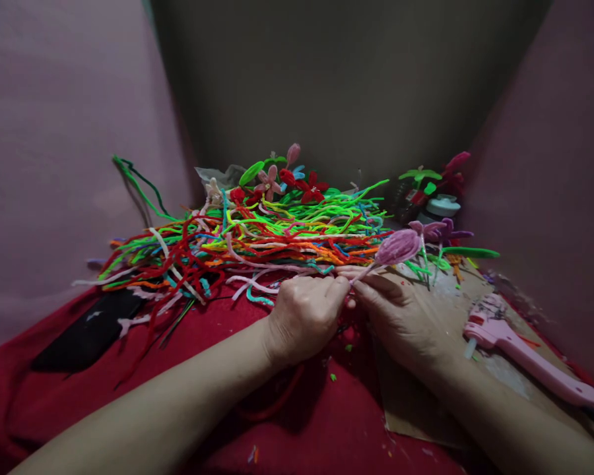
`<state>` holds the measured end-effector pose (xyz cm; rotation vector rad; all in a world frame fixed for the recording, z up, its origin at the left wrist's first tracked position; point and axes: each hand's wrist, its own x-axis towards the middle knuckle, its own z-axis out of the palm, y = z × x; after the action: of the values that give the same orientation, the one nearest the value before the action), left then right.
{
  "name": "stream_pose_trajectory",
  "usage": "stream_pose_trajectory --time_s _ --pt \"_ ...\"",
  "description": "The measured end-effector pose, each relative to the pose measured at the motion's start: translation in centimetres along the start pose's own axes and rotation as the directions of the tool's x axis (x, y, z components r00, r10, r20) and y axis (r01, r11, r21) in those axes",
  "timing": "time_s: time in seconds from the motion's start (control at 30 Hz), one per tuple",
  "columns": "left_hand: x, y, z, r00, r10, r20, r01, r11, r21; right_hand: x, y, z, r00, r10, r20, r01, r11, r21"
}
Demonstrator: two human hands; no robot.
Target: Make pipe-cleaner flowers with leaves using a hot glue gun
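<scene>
A pink pipe-cleaner flower (398, 247), shaped like a closed tulip bud, tilts up to the right from between my hands. Its thin pale stem (362, 273) runs down into my fingers. My left hand (309, 316) is closed in a fist around the lower stem. With thumb and fingertips, my right hand (396, 316) pinches the stem right beside it. The lower end of the stem is hidden by my hands. Just behind them lies a big heap of coloured pipe cleaners (297, 234) in green, red, orange, white and pink.
A pink glue gun (525, 353) rests on a cardboard sheet (410, 409) at the right. Finished pipe-cleaner flowers (311, 188) stand behind the heap, near a bottle with a pale blue lid (443, 206). A black flat object (92, 330) lies left on the red cloth (218, 422).
</scene>
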<state>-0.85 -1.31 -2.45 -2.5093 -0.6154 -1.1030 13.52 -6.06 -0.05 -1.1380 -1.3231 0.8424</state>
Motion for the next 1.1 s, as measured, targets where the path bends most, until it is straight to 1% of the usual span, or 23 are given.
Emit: stream_pose_trajectory --time_s 0.1,0.27,0.37,0.53,0.7,0.8,0.87,0.9,0.97,1.03,1.07,1.1 --pt "-0.1 0.0 0.0 1.0 0.001 -0.005 -0.001 1.0 -0.012 0.0 0.2 -0.1 1.0 -0.003 0.01 0.003 1.0 0.02" --pt "-0.1 -0.1 0.2 1.0 -0.012 -0.001 0.012 0.999 -0.041 0.0 1.9 -0.1 0.999 -0.017 0.034 0.012 0.991 0.13" --pt "-0.1 0.0 0.2 1.0 -0.027 -0.01 0.026 0.998 -0.061 0.1 2.1 0.0 0.999 -0.007 0.039 0.001 0.987 0.158" --pt "-0.1 0.0 0.2 0.999 -0.04 0.001 0.04 0.994 -0.103 0.1 1.3 0.0 0.998 -0.007 0.06 0.003 0.997 0.074" --pt "-0.1 0.0 0.3 0.998 -0.063 0.014 0.065 0.984 -0.168 0.1 1.5 -0.2 0.998 -0.012 0.062 0.009 0.999 0.05" --pt "-0.1 0.1 0.2 0.992 -0.12 0.036 0.125 0.959 -0.254 0.1 1.4 -0.3 0.998 -0.02 0.057 0.02 1.0 0.008" --pt "-0.1 0.2 0.2 0.979 -0.189 0.075 0.204 0.915 -0.349 0.1 1.2 -0.4 0.998 -0.021 0.059 0.021 1.0 0.005" --pt "-0.1 0.3 0.1 0.969 -0.227 0.099 0.247 0.879 -0.408 0.1 1.1 -0.4 0.998 -0.017 0.065 0.017 1.0 0.011" --pt "0.1 0.5 0.0 0.943 -0.298 0.15 0.331 0.78 -0.531 0.0 0.9 -0.5 0.997 -0.001 0.083 -0.001 1.0 0.019" --pt "0.4 0.6 -0.2 0.904 -0.374 0.209 0.417 0.656 -0.63 0.0 0.8 -0.5 0.996 0.024 0.088 -0.024 1.0 0.002" --pt "0.6 0.7 -0.3 0.874 -0.415 0.254 0.469 0.577 -0.669 0.0 0.8 -0.6 0.996 0.036 0.083 -0.035 0.999 -0.012" --pt "0.8 0.8 -0.4 0.832 -0.454 0.319 0.53 0.478 -0.7 0.0 0.9 -0.6 0.996 0.043 0.075 -0.042 0.999 -0.018"
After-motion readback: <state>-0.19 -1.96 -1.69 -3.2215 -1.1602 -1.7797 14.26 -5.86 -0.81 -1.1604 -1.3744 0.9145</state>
